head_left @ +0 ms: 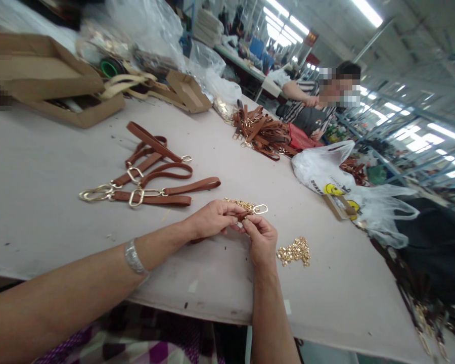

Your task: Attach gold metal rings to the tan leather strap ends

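My left hand [212, 218] is closed on a brown leather strap [244, 216], near the table's front edge. My right hand [262, 237] pinches the same strap from the other side, fingertips close to the left ones. A gold oval ring [261, 209] lies just beyond the fingers, beside a small heap of gold pieces [242, 203]. Right of my right hand sits another pile of small gold pieces [294, 251]. Several brown straps with gold rings [151, 198] lie to the left. What the fingertips pinch on the strap is too small to tell.
Open cardboard boxes [94, 114] stand at the back left by plastic bags. A heap of brown straps [263, 132] lies at the back, before a person [307, 108] in a striped top. White plastic bags [318, 164] and a black bag [432, 242] are on the right.
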`<act>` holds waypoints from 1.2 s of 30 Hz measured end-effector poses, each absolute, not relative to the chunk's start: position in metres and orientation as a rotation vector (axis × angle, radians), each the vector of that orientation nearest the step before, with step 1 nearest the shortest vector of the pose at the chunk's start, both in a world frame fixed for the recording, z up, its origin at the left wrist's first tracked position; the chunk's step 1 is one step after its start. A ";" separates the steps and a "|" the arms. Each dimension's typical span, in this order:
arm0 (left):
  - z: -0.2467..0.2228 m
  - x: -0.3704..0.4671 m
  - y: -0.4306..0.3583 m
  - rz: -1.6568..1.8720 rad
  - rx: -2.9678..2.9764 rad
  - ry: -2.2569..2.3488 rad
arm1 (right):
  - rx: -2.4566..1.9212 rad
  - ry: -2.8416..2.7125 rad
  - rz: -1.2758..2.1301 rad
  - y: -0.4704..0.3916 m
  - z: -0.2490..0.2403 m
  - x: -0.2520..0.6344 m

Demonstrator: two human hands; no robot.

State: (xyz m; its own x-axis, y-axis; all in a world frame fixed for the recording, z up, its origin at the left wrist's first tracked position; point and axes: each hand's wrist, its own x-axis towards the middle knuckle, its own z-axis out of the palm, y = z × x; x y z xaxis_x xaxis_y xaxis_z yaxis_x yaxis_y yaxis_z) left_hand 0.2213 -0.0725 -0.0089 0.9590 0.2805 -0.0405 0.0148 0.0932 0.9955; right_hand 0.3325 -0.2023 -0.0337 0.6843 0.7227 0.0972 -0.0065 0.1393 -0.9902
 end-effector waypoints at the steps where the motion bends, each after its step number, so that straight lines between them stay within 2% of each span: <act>1: -0.008 0.221 -0.073 0.187 1.450 0.244 | -1.343 -0.661 0.599 -0.203 -0.034 0.333; 36: -0.009 0.218 -0.073 0.247 1.589 0.250 | -1.408 -0.708 0.541 -0.203 -0.033 0.333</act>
State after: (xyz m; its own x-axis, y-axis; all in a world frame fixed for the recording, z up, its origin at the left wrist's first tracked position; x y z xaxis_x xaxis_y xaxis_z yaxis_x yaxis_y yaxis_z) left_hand 0.2178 -0.0729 -0.0085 0.9507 0.3102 0.0033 0.0070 -0.0321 0.9995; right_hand 0.3326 -0.2028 -0.0325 0.6869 0.7164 0.1222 0.0697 0.1024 -0.9923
